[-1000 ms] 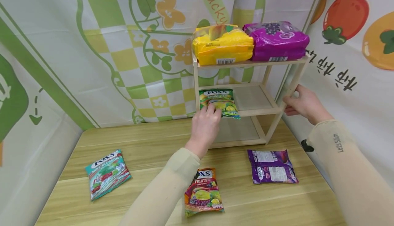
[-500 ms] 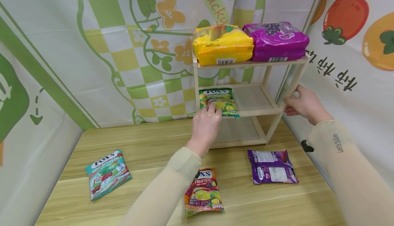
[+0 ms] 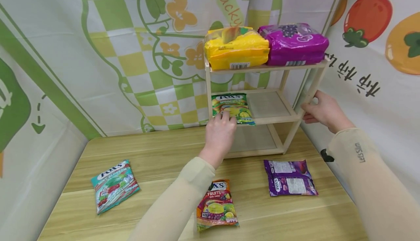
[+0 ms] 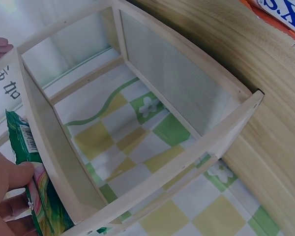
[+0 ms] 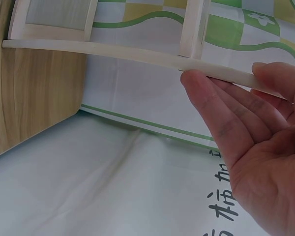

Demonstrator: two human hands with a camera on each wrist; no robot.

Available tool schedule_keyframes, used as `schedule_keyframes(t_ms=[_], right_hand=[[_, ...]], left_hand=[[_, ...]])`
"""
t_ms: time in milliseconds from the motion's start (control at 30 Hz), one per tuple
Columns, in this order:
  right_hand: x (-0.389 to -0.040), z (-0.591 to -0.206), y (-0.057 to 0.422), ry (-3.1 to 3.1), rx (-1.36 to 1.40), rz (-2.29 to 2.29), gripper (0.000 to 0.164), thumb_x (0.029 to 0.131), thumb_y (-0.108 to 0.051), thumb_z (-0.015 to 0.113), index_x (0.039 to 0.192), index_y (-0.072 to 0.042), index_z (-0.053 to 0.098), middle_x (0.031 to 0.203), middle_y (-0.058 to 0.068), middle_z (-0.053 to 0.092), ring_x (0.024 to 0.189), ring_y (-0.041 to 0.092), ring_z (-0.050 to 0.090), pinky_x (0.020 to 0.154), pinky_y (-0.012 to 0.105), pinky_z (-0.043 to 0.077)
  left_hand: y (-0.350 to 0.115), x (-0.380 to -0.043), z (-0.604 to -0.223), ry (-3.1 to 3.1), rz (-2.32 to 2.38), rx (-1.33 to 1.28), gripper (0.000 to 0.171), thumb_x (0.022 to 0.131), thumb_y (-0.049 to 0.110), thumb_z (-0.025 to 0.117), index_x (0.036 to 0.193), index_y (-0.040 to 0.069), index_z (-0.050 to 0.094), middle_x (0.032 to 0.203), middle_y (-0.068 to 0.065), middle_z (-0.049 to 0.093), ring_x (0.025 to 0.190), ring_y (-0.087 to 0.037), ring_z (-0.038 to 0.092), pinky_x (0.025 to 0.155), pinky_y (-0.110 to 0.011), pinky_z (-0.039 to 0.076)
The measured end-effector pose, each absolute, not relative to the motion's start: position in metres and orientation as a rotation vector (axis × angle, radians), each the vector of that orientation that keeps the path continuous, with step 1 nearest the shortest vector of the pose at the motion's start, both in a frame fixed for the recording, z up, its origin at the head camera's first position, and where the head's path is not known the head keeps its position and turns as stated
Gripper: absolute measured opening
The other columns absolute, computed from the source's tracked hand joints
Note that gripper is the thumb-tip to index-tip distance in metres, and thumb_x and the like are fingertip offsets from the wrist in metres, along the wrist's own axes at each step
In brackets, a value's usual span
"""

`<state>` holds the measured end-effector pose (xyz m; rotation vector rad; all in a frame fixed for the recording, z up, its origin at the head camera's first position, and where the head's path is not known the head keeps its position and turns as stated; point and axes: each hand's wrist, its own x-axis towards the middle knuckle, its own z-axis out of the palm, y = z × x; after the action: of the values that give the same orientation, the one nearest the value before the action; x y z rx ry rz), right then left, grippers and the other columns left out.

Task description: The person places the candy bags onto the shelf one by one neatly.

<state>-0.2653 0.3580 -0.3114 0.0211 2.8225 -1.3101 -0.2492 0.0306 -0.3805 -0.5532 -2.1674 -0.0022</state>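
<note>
A three-tier wooden shelf rack stands at the back of the table. On the left of its middle tier lies a green FOX'S candy bag, its lower end at the front rail. My left hand pinches this bag's front end; in the left wrist view the thumb lies against the green bag beside the shelf board. At the rack's right side, my right hand grips the front upright. The right wrist view has the upright between thumb and fingers of the right hand.
On the top tier sit a yellow pack and a purple pack. Lying on the table are a teal candy bag, an orange-red candy bag partly behind the left sleeve, and a purple candy bag. Printed cloth walls surround it.
Almost nothing differs. The left hand shifts very slightly at the green candy bag's front end, and the right hand stays on the rack's upright.
</note>
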Motion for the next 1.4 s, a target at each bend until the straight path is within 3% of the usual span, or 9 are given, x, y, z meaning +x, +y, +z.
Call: schedule_keyframes(t_ms=[400, 667, 1400], right_hand=[[-0.2638, -0.3103, 0.3566, 2.826, 0.024, -1.316, 0.062, 0.106, -0.024, 0.052, 0.154, 0.006, 0.026, 0.116, 0.035, 0.064, 0.082, 0.017, 0.073, 0.077, 0.04, 0.064], [-0.2626, -0.3096, 0.3561, 2.829, 0.02, -1.319, 0.062, 0.106, -0.024, 0.052, 0.155, 0.005, 0.026, 0.117, 0.035, 0.064, 0.082, 0.018, 0.073, 0.077, 0.04, 0.064], [-0.2651, -0.3109, 0.3581, 2.809, 0.015, -1.323, 0.064, 0.107, -0.024, 0.051, 0.156, 0.007, 0.023, 0.121, 0.038, 0.061, 0.082, 0.016, 0.072, 0.077, 0.038, 0.064]], left_hand=[[0.0311, -0.2488, -0.382, -2.176, 0.038, -0.552, 0.017, 0.082, -0.002, 0.068, 0.075, 0.012, 0.076, 0.086, -0.007, 0.072, 0.067, -0.02, 0.069, 0.052, -0.031, 0.055], [0.0317, -0.2484, -0.3833, -2.202, 0.066, -0.55, 0.017, 0.086, 0.0, 0.069, 0.076, 0.012, 0.075, 0.083, -0.007, 0.071, 0.07, -0.021, 0.07, 0.058, -0.031, 0.058], [0.0319, -0.2509, -0.385, -2.234, 0.095, -0.558, 0.016, 0.092, 0.001, 0.067, 0.086, 0.012, 0.078, 0.091, -0.008, 0.072, 0.081, -0.023, 0.073, 0.07, -0.033, 0.062]])
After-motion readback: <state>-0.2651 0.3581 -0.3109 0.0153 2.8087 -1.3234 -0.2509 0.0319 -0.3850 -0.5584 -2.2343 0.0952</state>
